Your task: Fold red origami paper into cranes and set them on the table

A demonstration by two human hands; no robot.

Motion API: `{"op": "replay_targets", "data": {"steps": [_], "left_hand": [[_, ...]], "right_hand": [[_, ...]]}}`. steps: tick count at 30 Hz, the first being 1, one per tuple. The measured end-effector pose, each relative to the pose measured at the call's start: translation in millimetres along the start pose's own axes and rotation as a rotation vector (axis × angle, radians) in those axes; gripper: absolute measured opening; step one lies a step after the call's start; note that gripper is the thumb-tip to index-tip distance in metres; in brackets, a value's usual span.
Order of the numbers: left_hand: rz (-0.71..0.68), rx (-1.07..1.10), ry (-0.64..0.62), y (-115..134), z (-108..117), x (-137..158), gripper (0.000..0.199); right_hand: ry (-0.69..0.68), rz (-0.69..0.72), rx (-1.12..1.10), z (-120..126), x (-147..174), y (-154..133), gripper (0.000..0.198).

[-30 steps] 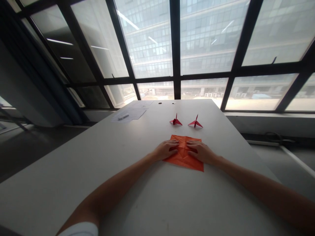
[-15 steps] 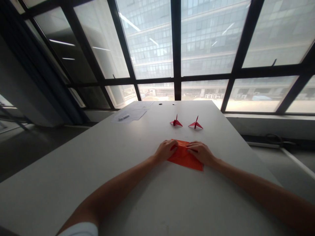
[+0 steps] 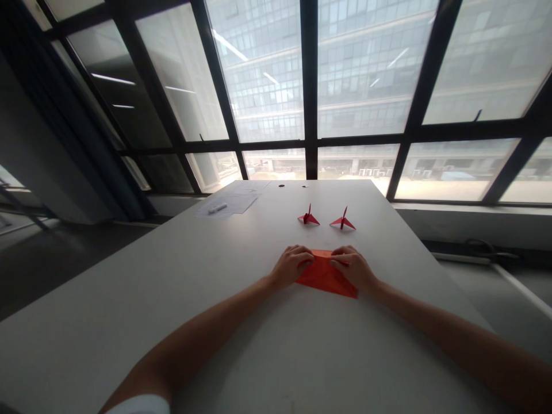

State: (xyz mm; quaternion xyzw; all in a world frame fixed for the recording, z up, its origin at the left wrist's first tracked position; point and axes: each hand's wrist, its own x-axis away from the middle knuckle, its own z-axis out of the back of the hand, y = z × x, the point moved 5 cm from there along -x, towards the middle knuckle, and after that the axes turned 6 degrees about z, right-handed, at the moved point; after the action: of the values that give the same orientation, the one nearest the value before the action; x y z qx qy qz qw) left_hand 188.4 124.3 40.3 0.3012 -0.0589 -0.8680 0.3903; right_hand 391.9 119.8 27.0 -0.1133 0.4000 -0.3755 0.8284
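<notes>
A folded sheet of orange-red paper (image 3: 324, 278) lies on the white table (image 3: 207, 299) in front of me. On its left end my left hand (image 3: 294, 265) is closed, thumb and fingers gripping the far edge. My right hand (image 3: 352, 267) pinches the same edge near the right end, fingers bent over it. Between the hands a lighter orange strip shows along the far side. Beyond the paper stand two red origami cranes, a left crane (image 3: 308, 218) and a right crane (image 3: 343, 221), both apart from my hands.
White printed sheets (image 3: 241, 201) lie at the table's far left, with a white marker-like stick (image 3: 217, 208) on them. A dark round hole (image 3: 282, 186) is near the far edge. Large dark-framed windows (image 3: 310, 86) rise behind; a dark curtain (image 3: 81, 121) hangs left.
My hands have shifted slightly along the paper's far edge, and the paper lies a little straighter. The view has tilted slightly upward. Both cranes stay in place.
</notes>
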Motion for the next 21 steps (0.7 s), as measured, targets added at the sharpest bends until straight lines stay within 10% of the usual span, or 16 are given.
{"op": "replay_targets", "data": {"steps": [21], "left_hand": [[0.080,0.252,-0.092,-8.7,-4.9,1.7,0.025]], "right_hand": [[-0.146,0.069,0.074,-6.9,3.7,-8.9,0.022]]}}
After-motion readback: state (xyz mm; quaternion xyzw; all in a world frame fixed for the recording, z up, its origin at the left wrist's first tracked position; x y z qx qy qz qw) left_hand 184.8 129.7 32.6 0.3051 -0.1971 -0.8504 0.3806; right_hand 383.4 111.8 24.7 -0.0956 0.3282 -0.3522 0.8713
